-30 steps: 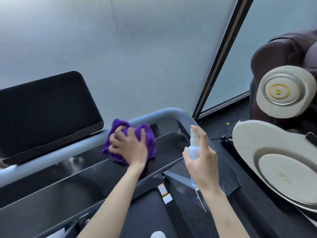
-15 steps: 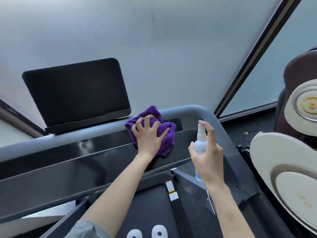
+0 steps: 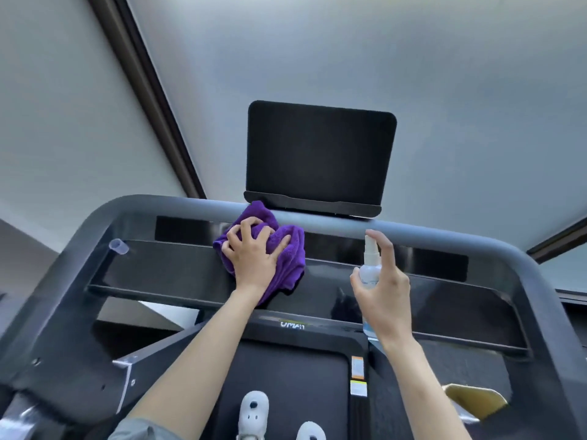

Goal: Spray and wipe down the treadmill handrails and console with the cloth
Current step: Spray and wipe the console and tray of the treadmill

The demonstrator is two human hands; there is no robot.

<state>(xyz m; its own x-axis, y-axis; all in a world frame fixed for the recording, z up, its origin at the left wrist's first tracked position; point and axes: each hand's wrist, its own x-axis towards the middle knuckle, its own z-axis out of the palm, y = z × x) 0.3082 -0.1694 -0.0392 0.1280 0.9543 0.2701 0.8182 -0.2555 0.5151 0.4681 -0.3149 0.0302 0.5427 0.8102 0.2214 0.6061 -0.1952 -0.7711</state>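
A bunched purple cloth (image 3: 287,268) lies on the treadmill's glossy black console panel (image 3: 165,271), just below the grey front handrail (image 3: 413,238). My left hand (image 3: 252,255) grips the cloth with curled fingers and presses it on the panel. To its right my right hand (image 3: 382,290) holds a small clear spray bottle (image 3: 370,268) upright, index finger on top of the white nozzle. The dark screen (image 3: 319,157) stands above the handrail, right of the cloth.
A small clear cap (image 3: 119,246) sits at the panel's left end. The black belt (image 3: 286,385) runs below, with my white shoes (image 3: 254,411) on it. Frosted window panes with dark frames (image 3: 143,90) stand behind. A tan object (image 3: 473,398) lies at lower right.
The view has swung left, bringing the whole console and screen to the middle. My left hand has carried the cloth leftward along the panel to under the screen. The right hand still holds the bottle.
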